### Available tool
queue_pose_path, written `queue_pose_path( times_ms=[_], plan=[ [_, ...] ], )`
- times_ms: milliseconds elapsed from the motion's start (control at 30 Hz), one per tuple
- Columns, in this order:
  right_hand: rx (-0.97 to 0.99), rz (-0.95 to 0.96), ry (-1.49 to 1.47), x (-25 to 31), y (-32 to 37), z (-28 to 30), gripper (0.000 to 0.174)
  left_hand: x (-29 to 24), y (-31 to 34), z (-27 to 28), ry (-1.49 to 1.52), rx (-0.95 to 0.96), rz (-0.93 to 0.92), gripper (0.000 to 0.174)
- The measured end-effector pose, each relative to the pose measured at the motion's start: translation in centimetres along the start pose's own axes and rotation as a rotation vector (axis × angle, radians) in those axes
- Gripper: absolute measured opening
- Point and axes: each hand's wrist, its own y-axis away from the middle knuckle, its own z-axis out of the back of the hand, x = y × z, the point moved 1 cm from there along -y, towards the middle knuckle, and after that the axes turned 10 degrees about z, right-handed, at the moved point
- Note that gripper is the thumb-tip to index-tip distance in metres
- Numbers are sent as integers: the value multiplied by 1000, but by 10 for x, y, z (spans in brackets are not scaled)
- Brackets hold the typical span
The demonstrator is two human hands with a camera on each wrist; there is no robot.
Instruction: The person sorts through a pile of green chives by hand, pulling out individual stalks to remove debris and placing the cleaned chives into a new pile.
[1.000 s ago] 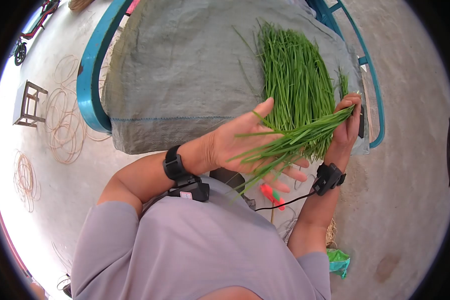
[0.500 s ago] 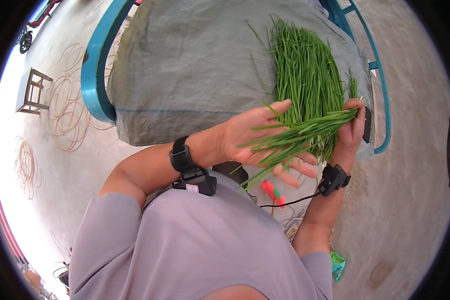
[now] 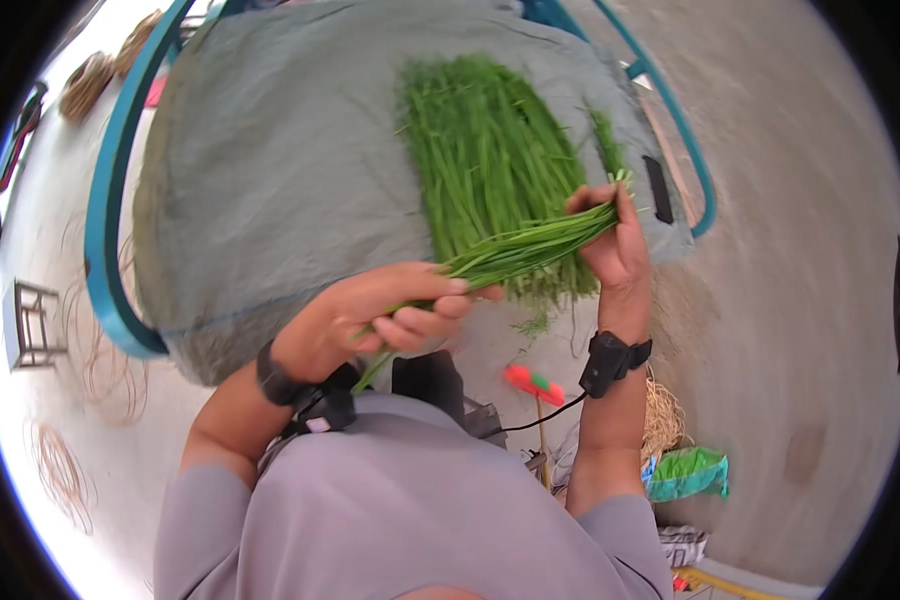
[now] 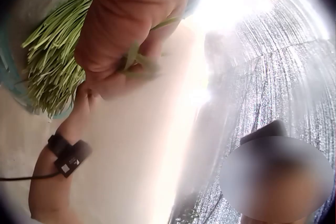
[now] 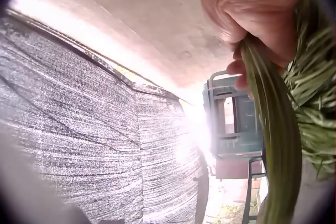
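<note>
Left hand (image 3: 395, 305): grip closed, fingers curled around the leafy end of the green bunch (image 3: 530, 250); a few blades hang out below. Right hand (image 3: 620, 245): thumb and fingers pinch the pale stem end. Bunch stretched between both hands, over the near part of the larger green pile (image 3: 490, 160). Pile lies on grey sheet (image 3: 290, 120); dark flat object (image 3: 658, 188) near right hand.

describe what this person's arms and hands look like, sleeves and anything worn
The left hand and right hand are gloveless. Short greyish-mauve sleeves end above the elbows. Each wrist wears a black strap with a boxy black device; a thin black cable runs from the right one.
</note>
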Motion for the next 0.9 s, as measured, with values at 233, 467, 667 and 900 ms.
queue_pose_path(
  times_ms=[233,467,667,900],
  plan=[
    [331,-237,184,61,29,13,28,-14,9,-11,-11,3,-39,36],
    [194,153,70,100,12,6,26,-33,-9,-33,-47,39,-287,41],
    [117,371,-381,135,-43,60,25,-44,-4,-13,-22,148,-534,42],
    [-511,164,-515,50,-99,189,28,-35,1,33,185,11,-610,39]
  ],
)
